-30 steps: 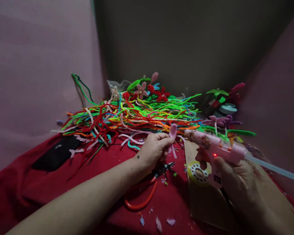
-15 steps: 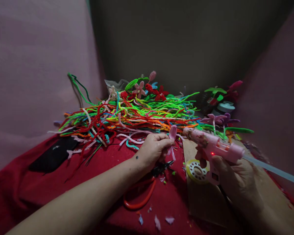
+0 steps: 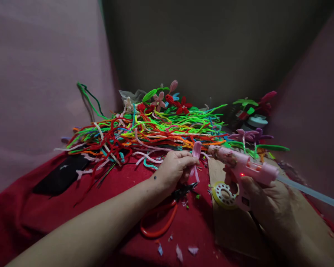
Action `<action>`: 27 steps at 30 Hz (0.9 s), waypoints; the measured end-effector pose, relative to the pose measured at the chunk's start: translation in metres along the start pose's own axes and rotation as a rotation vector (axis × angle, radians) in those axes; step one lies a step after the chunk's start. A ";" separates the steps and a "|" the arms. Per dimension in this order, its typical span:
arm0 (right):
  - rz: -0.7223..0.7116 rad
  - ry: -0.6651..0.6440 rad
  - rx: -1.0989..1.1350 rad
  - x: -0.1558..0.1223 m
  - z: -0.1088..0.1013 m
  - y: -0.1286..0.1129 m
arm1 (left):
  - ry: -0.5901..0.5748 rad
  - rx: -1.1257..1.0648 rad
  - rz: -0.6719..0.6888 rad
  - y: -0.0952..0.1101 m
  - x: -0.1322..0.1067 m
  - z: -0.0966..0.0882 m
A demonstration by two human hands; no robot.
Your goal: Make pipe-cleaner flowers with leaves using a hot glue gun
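Between thumb and fingers, my left hand [image 3: 178, 167] pinches a pink pipe-cleaner petal [image 3: 196, 149], its loop upright and its loose ends hanging below. My right hand [image 3: 272, 204] is wrapped round the handle of a pink hot glue gun [image 3: 247, 165], whose red light is lit. The gun's nozzle points left at the petal, a small gap apart. A clear glue stick [image 3: 308, 190] runs out of its back. Red-handled scissors [image 3: 159, 226] lie under my left wrist, their dark blades partly covered by the hand.
Many coloured pipe cleaners [image 3: 156, 129] are heaped at the back, with finished flowers [image 3: 183, 106] on top. A yellow-rimmed tape roll [image 3: 224, 194] lies on cardboard [image 3: 225, 230] at the right. Behind stands a lidded container [image 3: 257, 120]. A black pouch-like item [image 3: 61, 176] rests on the red cloth [image 3: 114, 230].
Almost nothing differs. Both hands keep their grips, and the petal and glue gun have shifted only very slightly.
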State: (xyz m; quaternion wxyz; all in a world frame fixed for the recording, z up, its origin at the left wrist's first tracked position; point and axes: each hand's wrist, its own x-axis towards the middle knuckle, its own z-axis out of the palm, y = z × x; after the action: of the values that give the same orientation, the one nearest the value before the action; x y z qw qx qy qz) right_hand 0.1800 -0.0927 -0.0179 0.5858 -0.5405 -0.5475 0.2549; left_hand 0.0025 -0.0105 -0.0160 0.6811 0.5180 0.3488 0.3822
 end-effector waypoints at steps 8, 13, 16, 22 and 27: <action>0.022 -0.030 -0.005 0.002 0.000 -0.006 | -0.001 -0.011 -0.003 0.000 -0.001 0.001; 0.043 -0.035 0.037 0.000 -0.001 -0.004 | -0.007 0.003 -0.014 0.001 0.000 0.001; 0.118 -0.016 0.101 -0.004 -0.003 -0.001 | -0.003 -0.003 -0.011 0.002 0.000 0.001; 0.233 0.013 0.140 -0.007 -0.002 0.000 | 0.000 -0.032 -0.013 0.003 0.000 0.001; 0.251 0.008 0.171 -0.005 0.001 -0.003 | 0.006 -0.047 -0.015 0.002 0.000 0.001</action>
State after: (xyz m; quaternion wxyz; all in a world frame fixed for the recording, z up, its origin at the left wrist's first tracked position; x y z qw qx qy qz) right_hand 0.1766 -0.0979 -0.0171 0.5951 -0.5540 -0.4496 0.3698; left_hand 0.0028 -0.0102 -0.0138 0.6950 0.4981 0.3457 0.3865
